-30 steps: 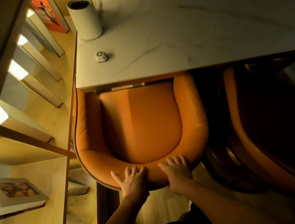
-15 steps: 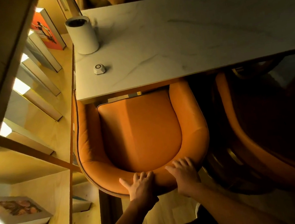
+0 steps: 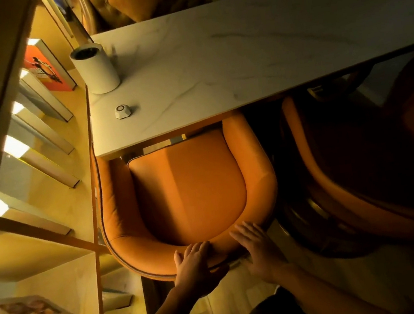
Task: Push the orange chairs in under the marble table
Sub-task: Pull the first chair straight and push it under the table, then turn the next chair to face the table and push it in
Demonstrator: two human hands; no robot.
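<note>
left hand (image 3: pixel 194 265), right hand (image 3: pixel 260 250) flat on orange chair (image 3: pixel 189 188) back | marble table (image 3: pixel 239 53)

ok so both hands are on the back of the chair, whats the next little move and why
Probably keep pushing the chair straight forward a little further. Only the front of its seat sits under the marble table; most of the cushion is in the open. The left hand and right hand lie flat on the backrest, well placed for an even shove.

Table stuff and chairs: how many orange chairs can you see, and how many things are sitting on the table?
Orange chairs: 2, the near chair and the dark chair
White cup: 1
Small white button: 1
Total: 4
</note>
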